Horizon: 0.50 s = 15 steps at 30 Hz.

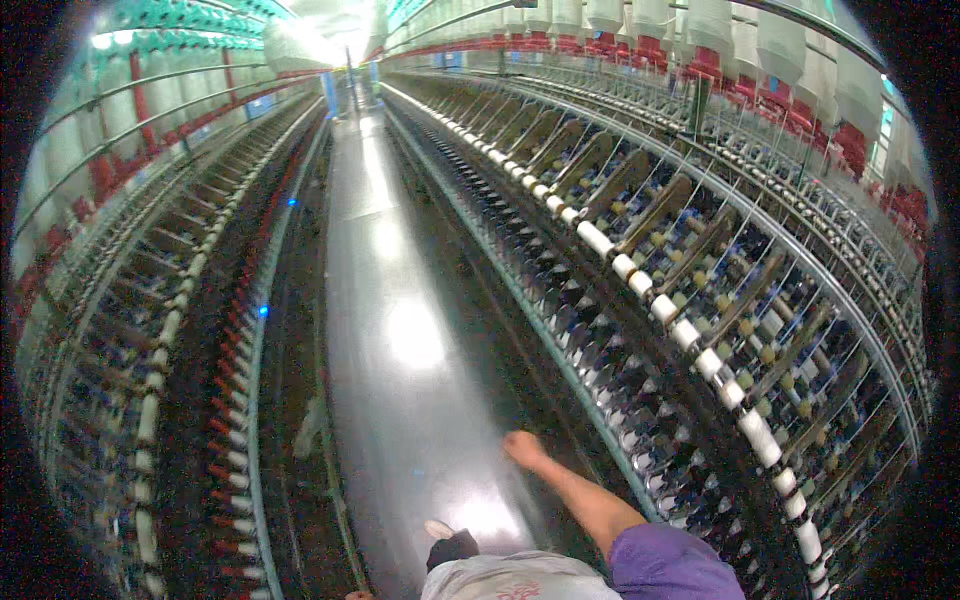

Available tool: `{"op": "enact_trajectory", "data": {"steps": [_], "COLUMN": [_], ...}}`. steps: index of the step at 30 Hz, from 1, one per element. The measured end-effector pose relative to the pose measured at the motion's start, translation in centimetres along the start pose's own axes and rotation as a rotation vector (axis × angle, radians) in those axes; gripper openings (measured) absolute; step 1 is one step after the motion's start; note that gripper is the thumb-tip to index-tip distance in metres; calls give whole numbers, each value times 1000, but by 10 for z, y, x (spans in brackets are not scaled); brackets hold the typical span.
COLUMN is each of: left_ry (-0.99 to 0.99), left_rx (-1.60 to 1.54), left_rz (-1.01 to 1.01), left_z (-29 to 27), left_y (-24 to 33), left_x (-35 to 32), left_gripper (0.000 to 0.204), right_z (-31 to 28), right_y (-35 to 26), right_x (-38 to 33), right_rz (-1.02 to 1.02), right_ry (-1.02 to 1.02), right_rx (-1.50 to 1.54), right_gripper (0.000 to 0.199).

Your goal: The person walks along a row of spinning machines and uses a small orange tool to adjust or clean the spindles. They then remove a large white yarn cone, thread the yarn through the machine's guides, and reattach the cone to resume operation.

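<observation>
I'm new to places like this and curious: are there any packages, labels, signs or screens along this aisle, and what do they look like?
No signs, labels or screens can be made out.
Large white yarn packages: top right, hanging in a row above the machine, fat cylinders over red holders.
Small white bobbins: in a line along the right machine, short tubes.
Red-tipped bobbins: low on the left machine, in a row.
Right hand: near the right machine, holding nothing.

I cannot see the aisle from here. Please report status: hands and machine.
Right hand closed, holding nothing visible, apart from spinning frame. Left hand not in view. Shiny aisle floor ahead.
</observation>
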<state>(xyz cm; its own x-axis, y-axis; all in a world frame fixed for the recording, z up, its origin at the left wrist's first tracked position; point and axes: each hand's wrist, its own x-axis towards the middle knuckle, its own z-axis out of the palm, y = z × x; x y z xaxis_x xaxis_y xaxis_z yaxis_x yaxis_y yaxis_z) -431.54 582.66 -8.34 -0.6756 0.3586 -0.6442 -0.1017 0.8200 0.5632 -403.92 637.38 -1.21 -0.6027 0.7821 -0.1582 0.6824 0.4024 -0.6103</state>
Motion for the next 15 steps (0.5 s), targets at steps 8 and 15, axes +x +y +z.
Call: {"op": "enact_trajectory", "data": {"steps": [8,15], "left_ry": [192,275], "left_rx": [-545,-177], "left_rz": [-224,536], "left_z": [-22,-67], "left_y": [201,442], "left_x": [194,376], "left_gripper": [16,40], "right_z": [-4,14], "right_y": [-82,127], "right_x": [138,81], "right_rz": [-192,134], "right_ry": [-230,-837], "right_rx": [-364,-778], "right_gripper": [17,41]}}
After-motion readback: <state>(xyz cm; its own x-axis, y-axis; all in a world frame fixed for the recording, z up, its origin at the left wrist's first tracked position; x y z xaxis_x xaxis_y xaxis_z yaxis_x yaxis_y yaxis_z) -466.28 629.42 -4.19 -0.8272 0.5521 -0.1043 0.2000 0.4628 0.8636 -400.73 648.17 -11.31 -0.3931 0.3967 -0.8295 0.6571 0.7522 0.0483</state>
